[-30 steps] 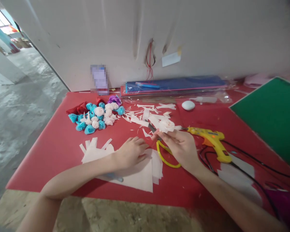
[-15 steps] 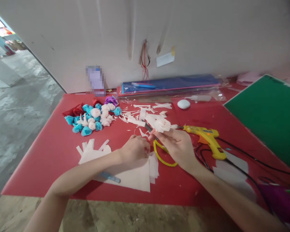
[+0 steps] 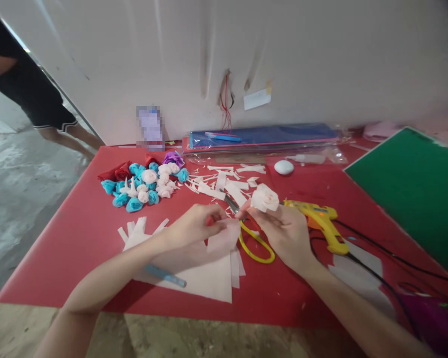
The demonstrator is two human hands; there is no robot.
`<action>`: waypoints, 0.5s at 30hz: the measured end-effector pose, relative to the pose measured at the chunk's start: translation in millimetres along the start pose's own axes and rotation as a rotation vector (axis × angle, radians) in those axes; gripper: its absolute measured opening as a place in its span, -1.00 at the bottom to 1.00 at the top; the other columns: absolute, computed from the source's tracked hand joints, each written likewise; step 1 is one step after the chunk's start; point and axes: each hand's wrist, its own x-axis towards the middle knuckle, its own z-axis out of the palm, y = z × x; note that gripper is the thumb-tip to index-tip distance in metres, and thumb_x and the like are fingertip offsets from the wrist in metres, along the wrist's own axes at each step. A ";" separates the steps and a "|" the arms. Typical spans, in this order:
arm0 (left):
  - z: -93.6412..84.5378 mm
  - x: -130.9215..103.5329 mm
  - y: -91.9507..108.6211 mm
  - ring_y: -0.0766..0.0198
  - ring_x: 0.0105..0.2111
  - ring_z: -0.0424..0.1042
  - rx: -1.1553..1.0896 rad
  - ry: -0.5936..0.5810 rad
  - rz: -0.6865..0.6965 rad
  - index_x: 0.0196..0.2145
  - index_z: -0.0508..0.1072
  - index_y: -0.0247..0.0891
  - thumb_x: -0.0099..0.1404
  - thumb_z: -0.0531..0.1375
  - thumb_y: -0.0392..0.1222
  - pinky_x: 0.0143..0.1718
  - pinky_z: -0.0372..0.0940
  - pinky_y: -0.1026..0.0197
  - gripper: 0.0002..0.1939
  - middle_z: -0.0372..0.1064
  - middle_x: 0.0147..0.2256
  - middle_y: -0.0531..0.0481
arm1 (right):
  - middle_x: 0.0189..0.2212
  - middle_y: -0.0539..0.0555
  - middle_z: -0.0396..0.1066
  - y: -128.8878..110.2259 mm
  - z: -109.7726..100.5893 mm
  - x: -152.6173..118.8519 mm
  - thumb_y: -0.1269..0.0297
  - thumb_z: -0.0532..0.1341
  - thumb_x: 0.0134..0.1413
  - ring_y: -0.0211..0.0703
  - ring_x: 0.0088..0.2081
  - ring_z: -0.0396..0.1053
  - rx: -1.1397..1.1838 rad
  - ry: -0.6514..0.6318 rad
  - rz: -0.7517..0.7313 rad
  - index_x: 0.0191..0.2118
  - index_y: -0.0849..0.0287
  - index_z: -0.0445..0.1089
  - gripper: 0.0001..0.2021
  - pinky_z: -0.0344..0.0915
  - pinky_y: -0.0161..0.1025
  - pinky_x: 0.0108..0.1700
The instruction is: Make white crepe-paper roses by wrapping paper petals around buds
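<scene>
My right hand (image 3: 283, 231) is closed around the base of a white paper rose (image 3: 265, 197), held above the table. To its left, my left hand (image 3: 197, 223) pinches a thin white paper piece (image 3: 226, 234), which hangs toward the right hand. Below and between the hands lie yellow-handled scissors (image 3: 259, 253), their blades partly among the scraps. A large white paper sheet (image 3: 205, 283) rests under my left forearm, with a blue pen (image 3: 166, 276) on it. Just beyond my right hand is a yellow glue gun (image 3: 326, 226) with a black cord.
Blue, white, red and purple paper flowers (image 3: 142, 184) are heaped at the back left. White paper scraps (image 3: 224, 181) are strewn mid-table. A white oval object (image 3: 283, 167), wrapped blue sheets (image 3: 261, 136) and a green board (image 3: 406, 184) lie beyond. A person in black (image 3: 30, 84) stands far left.
My left hand has lifted up and left with a paper piece in its fingers. The rose has shifted right with my right hand. A person has come into view at far left.
</scene>
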 end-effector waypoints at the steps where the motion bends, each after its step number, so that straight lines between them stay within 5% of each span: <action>1: -5.9 -0.2 2.1 0.42 -0.48 0.36 -0.018 0.032 0.007 -0.42 0.36 -0.29 0.18 0.09 -0.26 -0.43 0.26 0.38 -0.92 0.39 -0.46 0.08 | -0.61 -0.02 0.41 0.4 -0.4 -1.0 0.42 0.11 0.07 -0.25 -0.57 0.38 -0.030 0.007 -0.032 -0.50 0.15 0.41 -0.80 0.27 -0.36 -0.51; 6: -26.9 -2.5 8.4 0.39 -0.41 0.36 -0.051 0.307 0.032 -0.45 0.31 -0.30 0.15 0.11 -0.30 -0.30 0.28 0.30 -0.97 0.36 -0.45 0.06 | -0.53 0.07 0.43 3.8 0.1 -6.3 0.43 0.05 0.10 -0.18 -0.48 0.40 -0.118 0.027 -0.265 -0.46 0.16 0.38 -0.80 0.30 -0.29 -0.47; 10: -28.7 -12.1 22.4 0.45 -0.47 0.35 -0.146 0.530 0.131 -0.47 0.28 -0.29 0.12 0.13 -0.32 -0.41 0.31 0.39 -0.94 0.33 -0.48 0.09 | -0.34 0.17 0.43 3.2 0.5 -9.6 0.37 -0.02 0.17 -0.11 -0.28 0.41 -0.137 0.040 -0.406 -0.30 0.18 0.36 -0.79 0.34 -0.20 -0.29; 15: -28.1 -26.3 47.5 0.49 -0.51 0.39 -0.163 0.565 0.293 -0.45 0.32 -0.28 0.09 0.16 -0.42 -0.50 0.31 0.50 -0.90 0.38 -0.49 0.12 | 0.08 0.17 0.13 -1.9 4.2 -14.8 0.40 0.07 0.09 0.02 0.03 0.19 -0.271 0.033 -0.418 -0.31 0.13 0.37 -0.86 0.24 -0.06 -0.07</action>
